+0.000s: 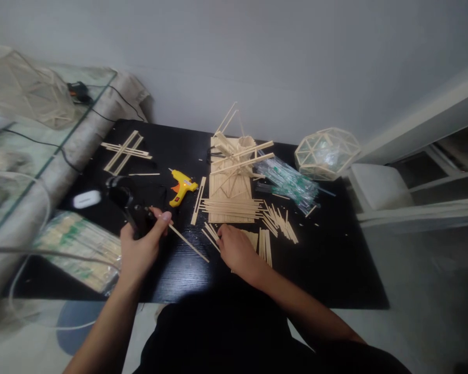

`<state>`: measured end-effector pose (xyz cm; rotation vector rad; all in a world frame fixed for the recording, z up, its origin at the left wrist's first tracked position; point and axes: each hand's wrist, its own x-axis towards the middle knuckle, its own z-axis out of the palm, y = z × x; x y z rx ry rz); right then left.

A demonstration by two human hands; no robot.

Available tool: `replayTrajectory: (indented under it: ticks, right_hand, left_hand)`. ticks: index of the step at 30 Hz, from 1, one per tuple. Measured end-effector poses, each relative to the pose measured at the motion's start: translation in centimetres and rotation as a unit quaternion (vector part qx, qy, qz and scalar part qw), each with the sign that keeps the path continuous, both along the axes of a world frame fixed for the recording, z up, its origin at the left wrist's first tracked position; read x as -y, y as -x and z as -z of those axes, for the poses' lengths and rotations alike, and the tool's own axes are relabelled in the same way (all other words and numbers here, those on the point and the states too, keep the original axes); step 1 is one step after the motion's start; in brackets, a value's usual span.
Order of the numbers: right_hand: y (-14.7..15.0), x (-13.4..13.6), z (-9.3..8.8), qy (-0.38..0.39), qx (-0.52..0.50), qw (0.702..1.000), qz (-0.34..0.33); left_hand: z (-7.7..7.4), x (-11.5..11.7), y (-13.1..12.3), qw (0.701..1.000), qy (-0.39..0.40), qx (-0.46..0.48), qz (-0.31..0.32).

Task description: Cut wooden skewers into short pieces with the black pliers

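Observation:
Between the thumb and fingers of my left hand [142, 252] is a thin wooden stick [189, 243], slanting down to the right over the black table. A black object [134, 210], its kind unclear, overlaps that hand. My right hand [239, 254] is low over the table with its fingers curled down at a few loose wooden sticks [211, 236]; the fingertips are partly hidden, and I cannot make out what is in them. Just beyond lies a slatted wooden panel [230, 184] with a row of sticks across it and a stick structure [237, 158] at its far end.
A yellow glue gun [182, 187] lies left of the panel. Crossed stick frames [127, 151] are at the far left. Bagged sticks [78, 249] lie at the left, more green-printed plastic bags [290, 182] at the right. A faceted stick lantern [327, 153] sits at the back right corner.

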<state>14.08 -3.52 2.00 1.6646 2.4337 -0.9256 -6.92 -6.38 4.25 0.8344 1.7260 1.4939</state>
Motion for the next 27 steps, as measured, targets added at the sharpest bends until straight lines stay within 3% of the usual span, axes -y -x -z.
replayTrajectory:
  ticks: [5,8,14,17,21,24,27]
  right_hand:
    - [-0.1,0.3,0.2,-0.007,-0.030,1.000,0.004]
    - [-0.8,-0.3,0.1,0.023,-0.138,0.989,0.045]
    - [-2.9,-2.5,-0.2,0.119,-0.428,0.892,0.085]
    - [-3.2,-2.8,-0.3,0.140,-0.487,0.857,0.092]
    - [-3.2,-2.6,-0.1,0.143,-0.521,0.834,0.107]
    - [-3.5,-2.5,0.1,0.113,-0.521,0.841,0.098]
    - [-3.9,-2.5,0.4,0.046,-0.471,0.878,0.073]
  left_hand:
    - [0.0,-0.6,-0.6,0.998,-0.002,-0.051,0.029]
    - [-0.3,-1.1,-1.0,0.997,-0.004,-0.069,0.039]
    - [-1.5,-3.1,-2.9,0.992,-0.018,-0.112,0.054]
    - [-2.0,-3.8,-4.5,0.983,-0.052,-0.153,0.084]
    - [-2.3,-3.9,-6.2,0.964,-0.093,-0.208,0.139]
    - [-2.0,-3.6,-7.1,0.952,-0.109,-0.215,0.190]
    - [-1.4,-3.4,-7.5,0.947,-0.115,-0.207,0.215]
